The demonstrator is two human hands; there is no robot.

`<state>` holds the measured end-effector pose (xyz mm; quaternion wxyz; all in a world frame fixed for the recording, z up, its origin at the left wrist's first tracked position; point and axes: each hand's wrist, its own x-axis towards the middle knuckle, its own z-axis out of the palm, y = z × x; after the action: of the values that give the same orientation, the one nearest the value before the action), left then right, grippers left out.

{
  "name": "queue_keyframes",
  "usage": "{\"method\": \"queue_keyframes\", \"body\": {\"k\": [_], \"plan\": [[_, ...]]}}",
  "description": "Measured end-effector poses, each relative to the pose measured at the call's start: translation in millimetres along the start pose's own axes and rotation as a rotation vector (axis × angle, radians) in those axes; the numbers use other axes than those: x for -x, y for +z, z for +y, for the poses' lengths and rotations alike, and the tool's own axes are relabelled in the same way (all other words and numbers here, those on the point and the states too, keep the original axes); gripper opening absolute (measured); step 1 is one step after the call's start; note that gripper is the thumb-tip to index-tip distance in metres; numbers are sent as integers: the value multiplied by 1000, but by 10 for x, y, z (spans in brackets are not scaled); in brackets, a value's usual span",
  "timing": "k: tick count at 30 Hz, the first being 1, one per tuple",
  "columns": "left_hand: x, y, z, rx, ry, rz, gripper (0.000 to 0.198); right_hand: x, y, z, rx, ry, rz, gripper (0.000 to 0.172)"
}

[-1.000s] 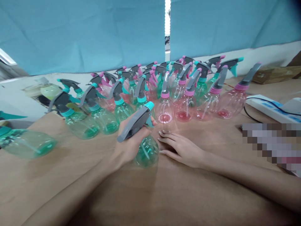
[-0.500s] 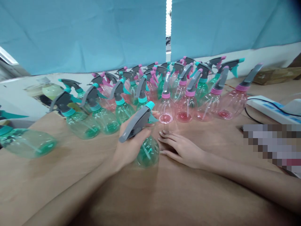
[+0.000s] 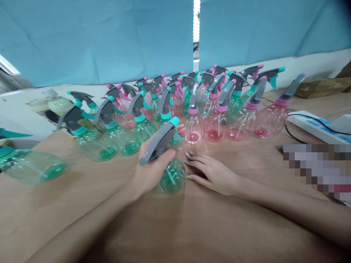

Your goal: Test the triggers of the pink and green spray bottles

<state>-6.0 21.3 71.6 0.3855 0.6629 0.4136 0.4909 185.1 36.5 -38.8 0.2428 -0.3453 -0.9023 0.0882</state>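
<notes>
Blue curtain (image 3: pixel 95 36) fills the upper frame above a brown table (image 3: pixel 192 226). Rows of green and pink bottles (image 3: pixel 219 109) crowd mid-frame. At centre, the left hand (image 3: pixel 152 166) is clamped round the neck of a green spray bottle (image 3: pixel 172 178). The right hand (image 3: pixel 212 171) lies flat, fingers spread, just right of it.

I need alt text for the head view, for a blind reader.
A left hand grips a green spray bottle on a brown table; the right hand lies flat beside it. Many green bottles and pink bottles stand behind.
</notes>
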Motion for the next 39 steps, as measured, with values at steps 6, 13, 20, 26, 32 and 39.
{"method": "queue_keyframes", "body": {"k": [6,13,20,26,32,39], "plan": [[-14,2,53,-65,52,-44,29,1,2,0,-23,-3,22,48],[-7,-41,6,-130,45,-48,29,-4,-4,-6,-10,-3,10,49],[-9,-51,5,-120,27,-34,25,-3,-3,-10,-39,-2,31,47],[-18,-59,-2,-124,38,-17,18,-4,-8,-12,-18,6,3,48],[-2,-53,2,-128,48,-21,14,-2,0,-3,-35,6,7,48],[-15,-68,-39,-90,66,-44,12,-1,-3,0,-44,1,15,47]]}}
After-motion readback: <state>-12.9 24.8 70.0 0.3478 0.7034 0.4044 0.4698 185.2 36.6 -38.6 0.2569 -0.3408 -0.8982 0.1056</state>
